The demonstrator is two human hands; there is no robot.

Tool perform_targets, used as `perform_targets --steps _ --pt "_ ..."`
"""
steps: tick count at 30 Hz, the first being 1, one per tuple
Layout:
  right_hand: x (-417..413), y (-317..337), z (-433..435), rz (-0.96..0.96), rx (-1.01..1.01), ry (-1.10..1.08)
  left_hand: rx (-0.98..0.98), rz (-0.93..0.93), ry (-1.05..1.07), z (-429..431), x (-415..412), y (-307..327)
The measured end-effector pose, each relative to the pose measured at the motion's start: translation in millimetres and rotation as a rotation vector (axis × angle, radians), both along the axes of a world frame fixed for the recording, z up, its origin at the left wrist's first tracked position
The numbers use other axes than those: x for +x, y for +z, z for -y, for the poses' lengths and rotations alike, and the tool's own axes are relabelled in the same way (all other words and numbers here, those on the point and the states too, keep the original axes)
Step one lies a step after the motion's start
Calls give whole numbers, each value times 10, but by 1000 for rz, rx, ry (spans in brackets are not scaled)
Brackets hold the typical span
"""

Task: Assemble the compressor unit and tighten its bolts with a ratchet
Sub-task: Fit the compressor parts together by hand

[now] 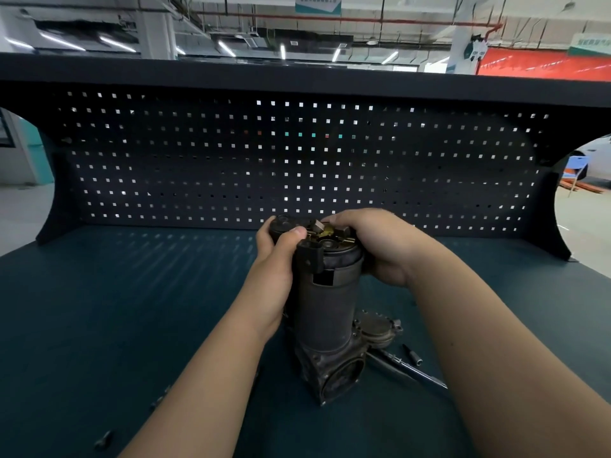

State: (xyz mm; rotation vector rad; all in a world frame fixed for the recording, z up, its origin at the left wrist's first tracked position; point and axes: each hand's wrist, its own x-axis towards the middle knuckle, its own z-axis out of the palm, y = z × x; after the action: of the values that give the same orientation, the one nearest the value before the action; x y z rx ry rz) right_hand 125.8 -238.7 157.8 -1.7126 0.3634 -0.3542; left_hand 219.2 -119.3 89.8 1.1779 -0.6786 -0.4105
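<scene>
The compressor unit (325, 312), a dark grimy cylinder on a cast base, stands upright in the middle of the bench. At its top sits a black end part (291, 224) with brass and metal pieces showing. My left hand (276, 256) grips the top of the cylinder from the left, thumb over the black end part. My right hand (373, 242) curls over the top from the right, fingers on the brass pieces. The ratchet (408, 370) lies on the mat to the right of the base, partly hidden by my right forearm.
The dark teal bench mat (132, 309) carries a small socket bit (413, 354) right of the ratchet and loose bolts at the lower left (104, 439) and near my left forearm (160, 399). A black pegboard (231, 160) walls off the back of the bench.
</scene>
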Motion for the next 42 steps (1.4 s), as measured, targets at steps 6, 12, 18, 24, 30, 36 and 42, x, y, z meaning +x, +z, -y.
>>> perform_targets --steps 6,12,18,24,30,36,42 --pt "-46 -156 -11 69 178 18 -13 -24 51 18 -25 26" --pt "-78 -194 35 54 128 89 12 -12 73 -6 -102 33" --pt "-54 -15 66 9 -107 64 34 -7 78 -47 -105 53" --pt "-22 86 38 79 -289 -3 24 -26 83 -27 -127 68" --pt "34 169 -110 40 -425 -124 56 -56 103 -65 -113 134" --pt "19 179 -186 27 -556 -83 30 -96 152 -48 -49 116" --pt "-86 227 -38 64 -397 159 5 -117 122 -6 -73 86"
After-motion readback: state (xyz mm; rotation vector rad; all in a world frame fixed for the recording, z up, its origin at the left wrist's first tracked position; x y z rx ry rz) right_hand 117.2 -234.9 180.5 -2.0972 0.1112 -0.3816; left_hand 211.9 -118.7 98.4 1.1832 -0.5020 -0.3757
